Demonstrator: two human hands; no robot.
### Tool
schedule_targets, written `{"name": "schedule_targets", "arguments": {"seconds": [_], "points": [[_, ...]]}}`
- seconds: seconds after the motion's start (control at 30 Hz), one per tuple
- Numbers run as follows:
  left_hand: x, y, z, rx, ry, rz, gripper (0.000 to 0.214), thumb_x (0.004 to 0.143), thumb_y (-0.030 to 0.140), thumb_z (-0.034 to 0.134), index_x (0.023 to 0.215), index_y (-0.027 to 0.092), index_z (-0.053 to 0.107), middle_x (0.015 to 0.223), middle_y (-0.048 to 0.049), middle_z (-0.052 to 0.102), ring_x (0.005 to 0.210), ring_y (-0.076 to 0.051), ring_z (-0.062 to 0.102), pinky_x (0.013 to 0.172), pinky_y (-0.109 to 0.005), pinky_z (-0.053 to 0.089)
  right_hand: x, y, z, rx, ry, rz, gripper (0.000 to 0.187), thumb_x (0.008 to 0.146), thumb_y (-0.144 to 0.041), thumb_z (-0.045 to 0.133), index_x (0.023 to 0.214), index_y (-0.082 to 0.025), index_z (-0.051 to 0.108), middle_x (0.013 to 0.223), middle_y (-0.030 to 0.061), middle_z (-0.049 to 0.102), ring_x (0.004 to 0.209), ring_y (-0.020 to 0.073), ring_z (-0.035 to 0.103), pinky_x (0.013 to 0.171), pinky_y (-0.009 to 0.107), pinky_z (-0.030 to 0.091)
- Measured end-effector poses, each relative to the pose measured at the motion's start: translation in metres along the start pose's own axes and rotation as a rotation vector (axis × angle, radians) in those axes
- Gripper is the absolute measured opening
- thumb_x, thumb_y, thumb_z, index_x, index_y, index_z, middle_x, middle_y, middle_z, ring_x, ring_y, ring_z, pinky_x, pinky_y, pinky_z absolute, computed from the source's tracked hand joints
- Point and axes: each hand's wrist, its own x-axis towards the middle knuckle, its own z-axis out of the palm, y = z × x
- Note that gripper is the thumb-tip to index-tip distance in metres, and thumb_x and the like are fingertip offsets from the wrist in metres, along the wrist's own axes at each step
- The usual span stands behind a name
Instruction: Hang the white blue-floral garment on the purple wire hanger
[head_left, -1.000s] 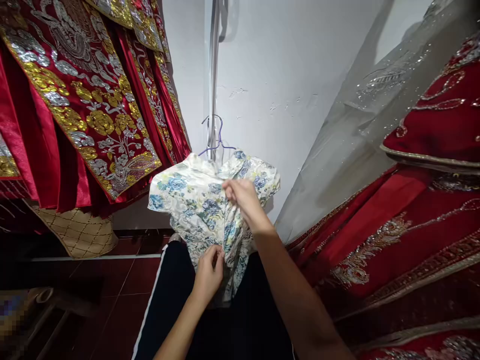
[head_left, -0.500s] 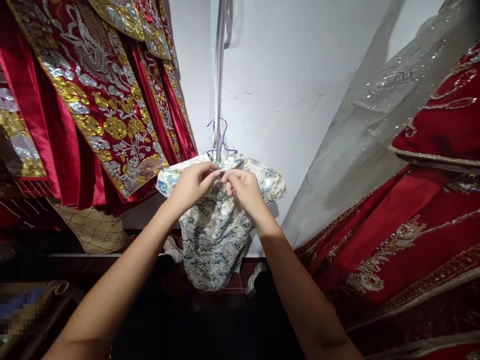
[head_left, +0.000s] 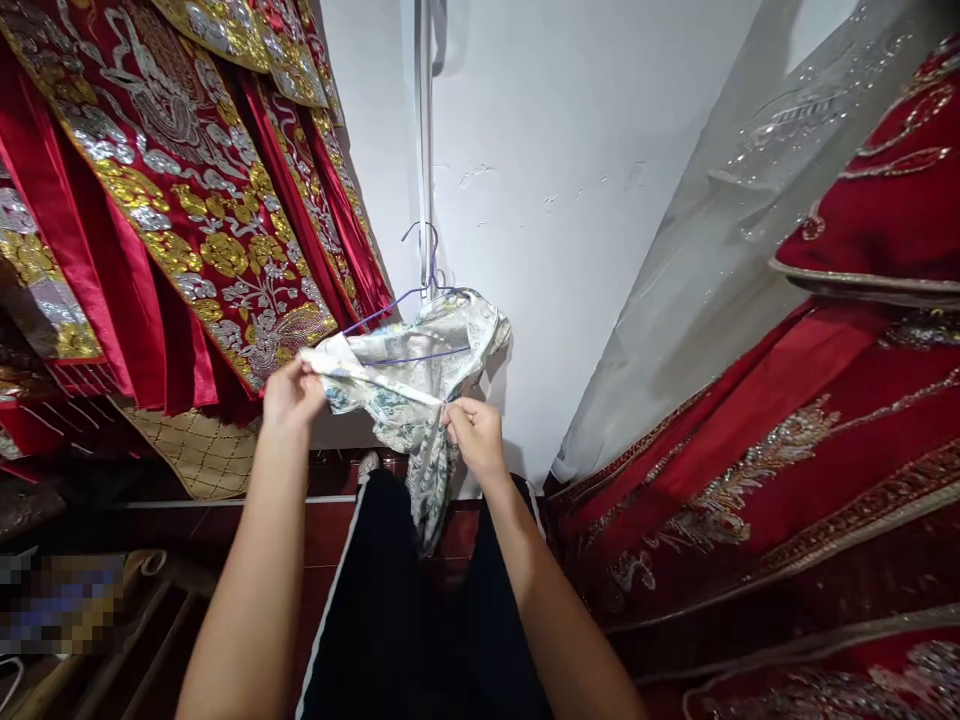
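Note:
A white dress [head_left: 401,415] with a blue and green floral print hangs in front of me, its top pulled wide. Its purple wire hanger [head_left: 390,302] shows bare on the left side, where the cloth is off the hanger's arm. My left hand [head_left: 292,393] is closed on the dress's left shoulder edge, drawn out to the left. Lower and to the right, my right hand [head_left: 472,430] pinches the front of the opening. On the right side the cloth still covers the hanger. The skirt hangs bunched and narrow between my legs.
Red gowns with gold and silver sequins [head_left: 225,250] hang close on the left. On the right are a clear garment cover [head_left: 660,270] and a red embroidered dress [head_left: 810,400]. A metal pole [head_left: 422,130] runs up the white wall [head_left: 555,120].
My hands have moved apart from the collar, the left one going left with the cloth. The dress front has opened, and its left shoulder has come off the hanger.

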Motion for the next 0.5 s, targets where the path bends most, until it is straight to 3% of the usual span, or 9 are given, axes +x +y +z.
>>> {"name": "schedule_targets", "arguments": {"seconds": [0.1,0.23,0.3,0.4,0.5], "points": [[-0.022,-0.041,-0.038,-0.076,0.111,-0.17,0.027,0.093,0.007,0.039,0.07,0.016,0.048,0.053,0.0043,0.043,0.046,-0.007,0.045,0.057,-0.019,0.047,-0.026,0.001,0.007,0.119,-0.009,0.084,0.019,0.075,-0.028,0.052,0.059,-0.019,0.057,0.042,-0.0052,0.043,0.041,0.0096,0.036,0.045,0.024,0.024],[-0.079,-0.116,-0.073,-0.01,0.072,-0.324,0.015,0.088,0.01,0.049,0.076,0.016,0.058,0.065,-0.0034,0.061,0.066,-0.015,0.064,0.075,-0.032,0.055,-0.069,0.012,0.0,0.188,0.032,0.174,0.022,0.079,-0.028,0.05,0.06,-0.019,0.058,0.04,-0.0053,0.042,0.039,0.0099,0.035,0.045,0.024,0.025],[-0.102,-0.142,-0.083,0.128,0.037,-0.319,0.007,0.083,0.017,0.059,0.087,0.015,0.065,0.082,-0.0068,0.07,0.08,-0.018,0.068,0.082,-0.032,0.053,-0.088,0.023,-0.013,0.171,0.043,0.215,0.022,0.08,-0.028,0.051,0.06,-0.02,0.058,0.041,-0.0053,0.042,0.04,0.0102,0.036,0.045,0.024,0.026],[-0.123,-0.152,-0.078,0.109,-0.011,-0.22,0.018,0.076,0.028,0.072,0.091,0.017,0.068,0.09,-0.0047,0.071,0.083,-0.018,0.067,0.082,-0.029,0.052,-0.1,0.04,-0.037,0.043,-0.078,0.294,0.026,0.081,-0.028,0.053,0.058,-0.02,0.059,0.042,-0.0039,0.043,0.041,0.0118,0.04,0.046,0.025,0.029],[-0.141,-0.139,-0.048,0.03,-0.128,-0.165,0.023,0.076,0.037,0.074,0.087,0.019,0.066,0.086,-0.002,0.067,0.078,-0.016,0.063,0.077,-0.026,0.051,-0.099,0.048,-0.05,-0.134,-0.147,0.337,0.034,0.085,-0.038,0.056,0.056,-0.02,0.06,0.046,-0.0019,0.047,0.045,0.0135,0.043,0.049,0.027,0.033]]}}
